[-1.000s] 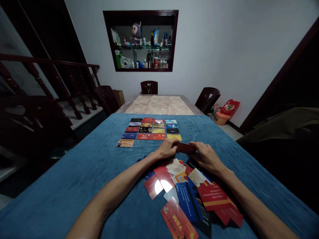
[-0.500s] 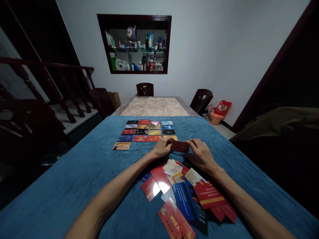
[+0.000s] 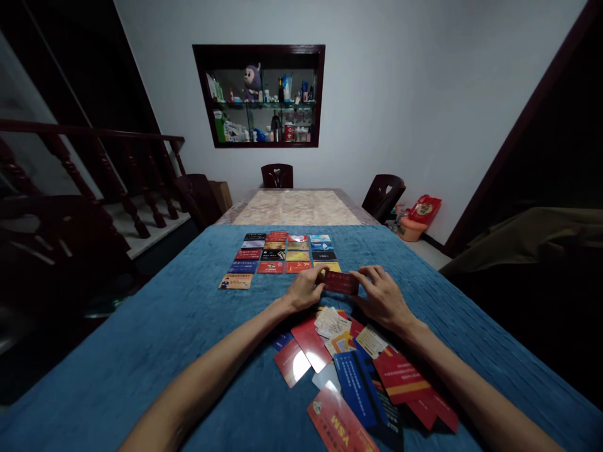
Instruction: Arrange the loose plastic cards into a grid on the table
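A dark red plastic card (image 3: 341, 283) is held up above the blue cloth, gripped by its two short ends. My left hand (image 3: 305, 290) pinches its left end, and my right hand (image 3: 382, 296) pinches the right end. Beyond the hands, several cards lie in rows, among them a red card (image 3: 271, 267) and a black card (image 3: 274, 255). At the near left of these rows is a tan VIP card (image 3: 236, 281). Nearer to me, a loose overlapping pile holds a blue card (image 3: 357, 384), a red-and-gold card (image 3: 400, 375) and a red YSM card (image 3: 340, 419).
The blue cloth (image 3: 188, 351) covers the near part of the table, with a patterned tabletop (image 3: 296, 207) beyond. Chairs (image 3: 384, 193) stand around it. A wall cabinet (image 3: 264, 105) holds bottles and a plush toy. A wooden railing (image 3: 94, 130) is at left.
The view has tilted up slightly, so everything sits lower in it. The dark red card's face is turned more towards me, showing lighter print; both hands still hold it.
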Demonstrator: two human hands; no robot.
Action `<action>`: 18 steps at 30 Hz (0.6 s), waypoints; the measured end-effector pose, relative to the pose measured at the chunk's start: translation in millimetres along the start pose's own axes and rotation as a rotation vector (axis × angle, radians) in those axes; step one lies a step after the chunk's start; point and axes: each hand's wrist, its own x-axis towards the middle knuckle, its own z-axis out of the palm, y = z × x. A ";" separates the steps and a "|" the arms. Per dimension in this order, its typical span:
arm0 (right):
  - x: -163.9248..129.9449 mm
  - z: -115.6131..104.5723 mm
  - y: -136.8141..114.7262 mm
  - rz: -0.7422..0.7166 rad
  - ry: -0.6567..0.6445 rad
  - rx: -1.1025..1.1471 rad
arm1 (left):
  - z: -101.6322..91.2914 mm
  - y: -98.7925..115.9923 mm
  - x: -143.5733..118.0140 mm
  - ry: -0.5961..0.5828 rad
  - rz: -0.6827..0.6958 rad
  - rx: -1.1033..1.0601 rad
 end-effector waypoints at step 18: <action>32.3 0.9 -22.3 -0.118 -0.064 0.171 | -47.6 -6.7 -37.3 -0.059 0.126 0.190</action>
